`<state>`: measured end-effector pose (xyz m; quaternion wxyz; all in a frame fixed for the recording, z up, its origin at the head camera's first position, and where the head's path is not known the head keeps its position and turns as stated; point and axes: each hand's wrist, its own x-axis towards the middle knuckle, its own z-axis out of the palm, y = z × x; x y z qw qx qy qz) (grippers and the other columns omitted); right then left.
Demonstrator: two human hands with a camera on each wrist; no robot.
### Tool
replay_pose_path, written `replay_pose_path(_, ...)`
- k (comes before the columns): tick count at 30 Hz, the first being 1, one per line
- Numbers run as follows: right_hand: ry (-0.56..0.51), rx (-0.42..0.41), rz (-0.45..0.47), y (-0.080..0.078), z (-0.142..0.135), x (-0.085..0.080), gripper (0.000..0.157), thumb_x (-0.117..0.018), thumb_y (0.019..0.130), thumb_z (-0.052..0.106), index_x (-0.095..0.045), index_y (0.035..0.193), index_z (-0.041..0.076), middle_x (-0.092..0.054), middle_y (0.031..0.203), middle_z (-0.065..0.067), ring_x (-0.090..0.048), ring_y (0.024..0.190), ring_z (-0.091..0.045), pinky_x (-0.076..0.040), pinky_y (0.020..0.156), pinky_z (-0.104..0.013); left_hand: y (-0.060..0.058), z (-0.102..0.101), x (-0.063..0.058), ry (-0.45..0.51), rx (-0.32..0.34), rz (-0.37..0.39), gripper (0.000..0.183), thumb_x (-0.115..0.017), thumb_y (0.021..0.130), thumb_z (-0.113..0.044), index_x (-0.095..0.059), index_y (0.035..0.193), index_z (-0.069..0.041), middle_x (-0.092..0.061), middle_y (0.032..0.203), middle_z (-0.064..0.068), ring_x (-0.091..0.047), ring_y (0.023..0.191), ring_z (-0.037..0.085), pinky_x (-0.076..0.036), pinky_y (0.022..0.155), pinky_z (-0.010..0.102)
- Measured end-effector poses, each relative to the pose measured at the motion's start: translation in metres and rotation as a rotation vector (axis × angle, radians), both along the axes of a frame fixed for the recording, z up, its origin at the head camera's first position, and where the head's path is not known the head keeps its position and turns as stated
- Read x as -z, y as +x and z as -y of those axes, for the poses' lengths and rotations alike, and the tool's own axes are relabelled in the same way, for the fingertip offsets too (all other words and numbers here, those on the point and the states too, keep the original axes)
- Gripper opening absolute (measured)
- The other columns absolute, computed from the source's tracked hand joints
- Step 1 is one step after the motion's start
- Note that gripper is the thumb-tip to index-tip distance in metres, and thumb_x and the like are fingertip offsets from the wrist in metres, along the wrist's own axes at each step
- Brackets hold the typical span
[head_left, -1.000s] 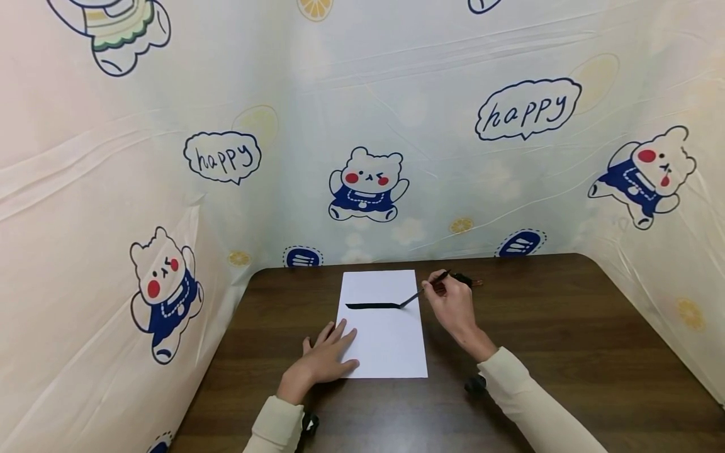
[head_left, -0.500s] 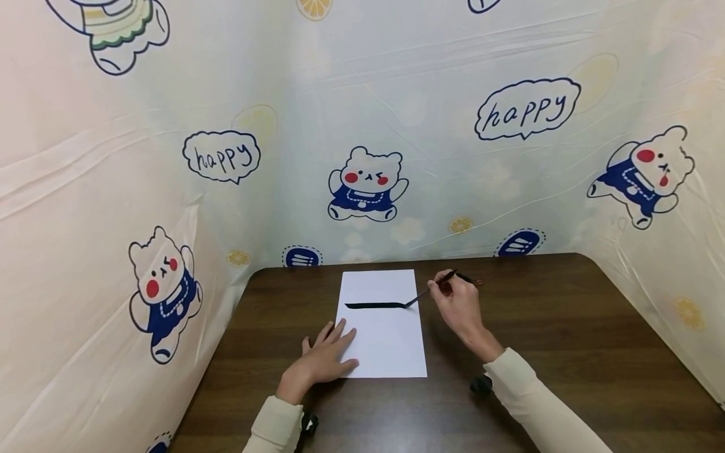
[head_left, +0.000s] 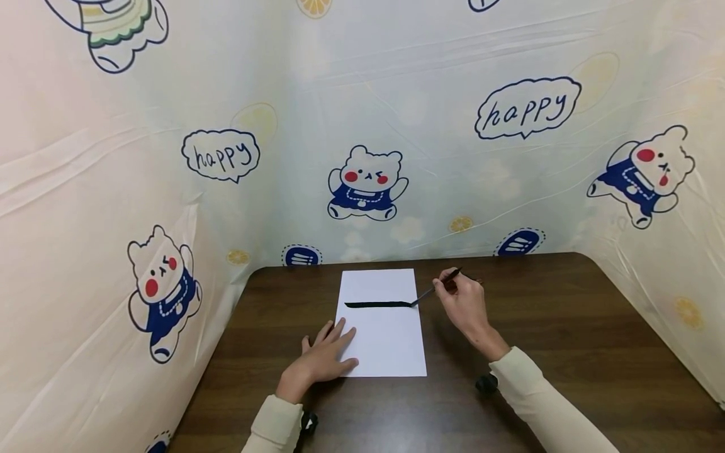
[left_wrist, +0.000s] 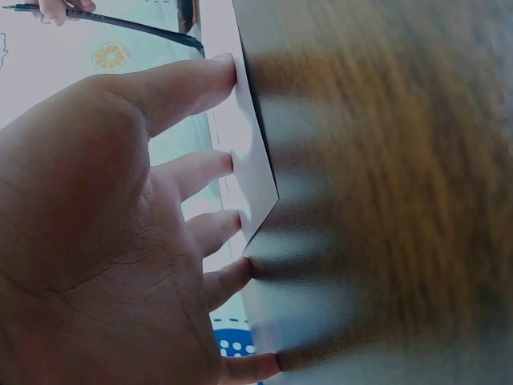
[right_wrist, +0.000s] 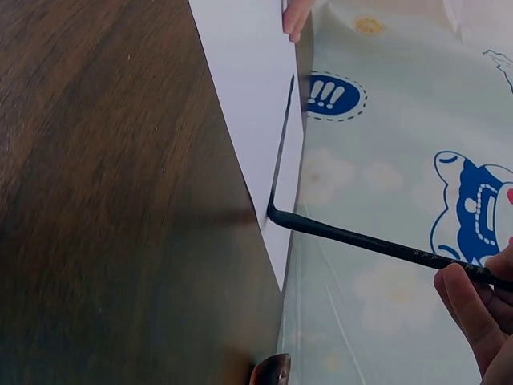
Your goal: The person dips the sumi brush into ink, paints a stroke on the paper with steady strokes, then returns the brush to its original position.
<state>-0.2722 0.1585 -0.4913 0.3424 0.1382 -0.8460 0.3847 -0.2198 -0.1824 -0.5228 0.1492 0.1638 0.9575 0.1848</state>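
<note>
A white sheet of paper (head_left: 387,346) lies on the brown wooden table, with a long black ink stroke (head_left: 376,305) running across its upper half. My right hand (head_left: 466,307) pinches a slim dark ink brush (right_wrist: 361,239) in its fingers. The brush leans, and its bent black tip touches the paper at the stroke's right end, near the sheet's right edge. My left hand (head_left: 320,362) rests spread at the paper's left side. In the left wrist view, its thumb and some fingertips touch the sheet, while others touch the table.
Behind my right hand lies a small dark reddish object (right_wrist: 271,369), mostly hidden in the head view. The wooden table (head_left: 566,352) ends at a printed curtain (head_left: 442,126) that stands at the back and both sides.
My right hand has moved a little to the right with the brush, and the black stroke has grown longer toward the right edge. My left hand has stayed in place.
</note>
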Motion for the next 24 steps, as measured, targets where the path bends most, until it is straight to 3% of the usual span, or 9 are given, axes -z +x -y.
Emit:
replay_pose_path(13,-0.001,-0.011,0.001,0.000,-0.003,-0.001,0.009,-0.079,0.096,0.009,-0.072,0.096,0.004,-0.077,0.084,-0.011,-0.075,0.073,-0.021,-0.060,0.062,-0.036,0.001,0.000,-0.002,0.021,0.004,-0.004,0.074,-0.066,0.103,-0.046,-0.040,0.166,-0.019,-0.018,0.180,0.012,-0.012,0.165,0.044,-0.006,0.116,0.088)
replay_pose_path(18,-0.003,-0.014,0.007,0.000,-0.004,-0.003,0.009,-0.079,0.096,0.009,-0.072,0.095,0.004,-0.077,0.084,-0.011,-0.075,0.073,-0.021,-0.060,0.062,-0.034,0.000,0.003,0.002,0.053,0.023,-0.018,0.074,-0.063,0.104,-0.050,-0.039,0.167,-0.020,-0.018,0.180,0.013,-0.011,0.165,0.045,-0.004,0.114,0.090)
replay_pose_path(20,0.001,-0.012,0.012,0.000,-0.004,-0.004,0.009,-0.079,0.096,0.009,-0.072,0.095,0.004,-0.076,0.085,-0.011,-0.075,0.073,-0.021,-0.060,0.062,-0.034,-0.002,0.005,0.009,0.060,0.033,-0.039,0.075,-0.062,0.103,-0.055,-0.039,0.167,-0.023,-0.018,0.180,0.013,-0.011,0.164,0.046,-0.004,0.112,0.092)
replay_pose_path(24,0.007,-0.005,0.020,0.001,-0.005,-0.005,0.009,-0.079,0.096,0.009,-0.072,0.096,0.004,-0.076,0.085,-0.012,-0.074,0.073,-0.021,-0.060,0.062,-0.033,-0.001,0.003,0.006,0.039,0.018,-0.025,0.075,-0.065,0.102,-0.052,-0.040,0.166,-0.022,-0.019,0.179,0.012,-0.013,0.165,0.045,-0.005,0.113,0.091)
